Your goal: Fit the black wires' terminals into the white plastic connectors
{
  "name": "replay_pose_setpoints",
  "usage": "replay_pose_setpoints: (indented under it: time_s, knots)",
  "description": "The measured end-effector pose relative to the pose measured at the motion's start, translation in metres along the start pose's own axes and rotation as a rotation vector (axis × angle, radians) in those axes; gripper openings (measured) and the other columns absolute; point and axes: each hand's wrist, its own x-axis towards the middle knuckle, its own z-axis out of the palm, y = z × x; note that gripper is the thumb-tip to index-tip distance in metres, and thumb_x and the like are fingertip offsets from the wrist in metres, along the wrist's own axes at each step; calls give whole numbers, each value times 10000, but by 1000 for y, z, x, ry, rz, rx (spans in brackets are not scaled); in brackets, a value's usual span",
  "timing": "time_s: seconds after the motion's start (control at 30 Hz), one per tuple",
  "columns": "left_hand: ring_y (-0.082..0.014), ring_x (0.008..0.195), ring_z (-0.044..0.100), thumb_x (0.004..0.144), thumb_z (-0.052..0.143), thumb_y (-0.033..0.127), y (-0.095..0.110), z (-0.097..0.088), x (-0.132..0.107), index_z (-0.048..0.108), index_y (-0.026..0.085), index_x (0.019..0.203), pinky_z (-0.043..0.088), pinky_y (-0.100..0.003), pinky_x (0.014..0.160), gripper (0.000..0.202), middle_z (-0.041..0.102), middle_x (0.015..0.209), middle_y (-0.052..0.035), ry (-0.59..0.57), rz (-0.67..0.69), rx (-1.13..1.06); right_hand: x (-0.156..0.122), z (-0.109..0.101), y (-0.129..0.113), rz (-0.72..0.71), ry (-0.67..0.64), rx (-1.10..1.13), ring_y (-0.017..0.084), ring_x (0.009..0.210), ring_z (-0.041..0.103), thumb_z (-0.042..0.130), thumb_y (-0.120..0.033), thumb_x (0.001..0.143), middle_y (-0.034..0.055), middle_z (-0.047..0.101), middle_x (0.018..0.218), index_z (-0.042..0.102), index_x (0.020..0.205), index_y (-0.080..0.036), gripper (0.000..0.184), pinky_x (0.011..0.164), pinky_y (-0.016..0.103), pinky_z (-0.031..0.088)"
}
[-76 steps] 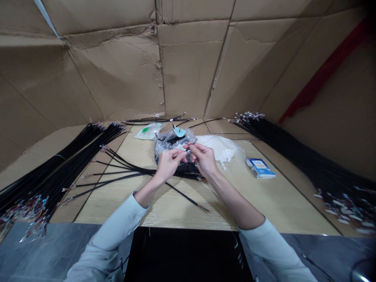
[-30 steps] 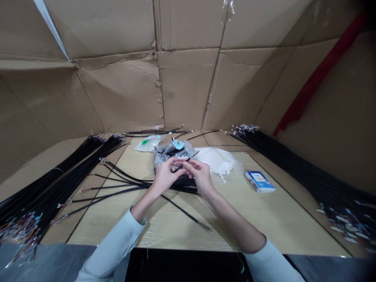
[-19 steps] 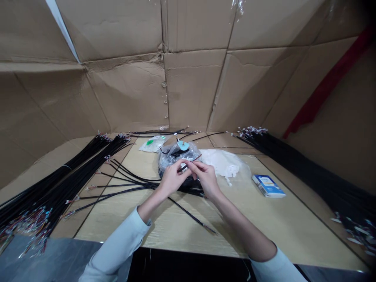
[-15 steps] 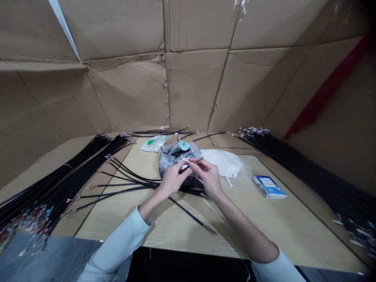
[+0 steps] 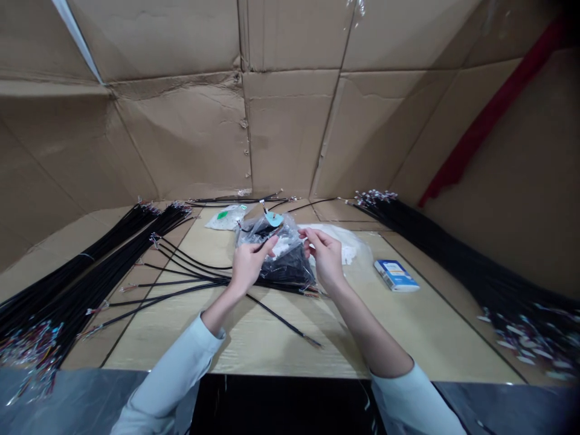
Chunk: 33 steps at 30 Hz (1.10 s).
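Observation:
My left hand (image 5: 247, 264) is closed on the end of a thin black cable (image 5: 265, 241), pinched between thumb and fingers just in front of a clear plastic bag (image 5: 281, 257) of black cables. My right hand (image 5: 325, 257) hovers a little to the right of that bag with its fingers curled in a pinch, close to a pile of small white connectors (image 5: 347, 244). What the right fingers hold is too small to make out. Loose black cables (image 5: 190, 281) fan out on the wooden table (image 5: 421, 329) left of my hands.
Big bundles of black cables lie along the left (image 5: 67, 284) and the right (image 5: 457, 260) of the table. A small blue and white box (image 5: 395, 275) sits right of my hands, and a small bag with a green label (image 5: 224, 217) lies behind. Cardboard walls (image 5: 281, 121) enclose the space.
My hands were together over the bag, working the cable end. They have now parted: the right hand moved right toward the white connectors while the left keeps the cable.

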Motion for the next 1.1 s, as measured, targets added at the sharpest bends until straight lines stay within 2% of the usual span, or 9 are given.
replay_pose_setpoints:
  time_s: [0.13,0.23,0.37,0.43,0.53,0.67,0.83,0.97,1.1]
  knots:
    - [-91,434,297,747,430,654,0,-1,3,686,145,598,209,-248,491,589,238,386,24,23,-21,-43,2,-3,4,-15,13,-113,74,487,437,587,-433,714,30,598,691,657,779,-120,327,452,210,342]
    - [-84,442,289,761,440,627,-3,0,6,682,137,657,204,-238,478,556,270,406,29,22,4,-112,10,-2,9,-141,-31,-422,135,642,543,533,-369,769,61,652,782,670,820,-126,283,604,257,425]
    - [-75,421,298,803,436,553,-12,4,11,652,122,694,213,-223,446,495,334,436,29,-21,44,-207,36,8,18,-296,-302,-932,200,867,597,458,-162,801,96,672,948,679,917,-131,251,816,310,418]
    - [-73,416,336,820,450,486,-16,6,13,643,123,850,248,-211,436,412,429,494,22,-44,72,-241,52,17,25,-249,-454,-1122,211,878,607,431,-130,809,103,674,953,680,952,-137,287,816,306,421]
    - [-63,410,389,843,448,372,-20,10,13,524,164,1141,308,-200,431,371,559,682,-1,-79,108,-244,69,30,35,-149,-609,-1301,214,814,619,454,-136,796,104,682,871,698,913,-154,271,725,276,436]
    - [-57,434,445,872,375,256,-20,13,9,502,179,1149,358,-201,466,315,584,813,-28,-141,170,-173,77,40,40,-114,-659,-1351,212,701,608,506,-104,726,117,667,764,710,812,-132,223,606,255,420]
    - [-83,553,504,851,371,185,-19,14,9,501,150,1062,392,-209,526,250,592,897,-60,-137,193,-228,73,41,32,-129,-638,-1370,217,736,602,534,-159,723,105,662,791,710,818,-173,201,608,256,412]
    - [-76,565,453,812,436,189,-15,12,11,526,149,1003,334,-181,490,215,583,822,-35,-122,126,-327,70,40,29,-210,-488,-1284,203,827,598,493,-127,755,96,660,848,691,891,-173,245,726,268,428]
    - [-61,527,394,774,505,255,-5,7,10,551,140,905,270,-162,444,180,518,692,1,-92,-31,-500,65,36,30,-332,-298,-949,166,799,585,481,-89,732,83,632,849,666,886,-139,246,772,288,448]
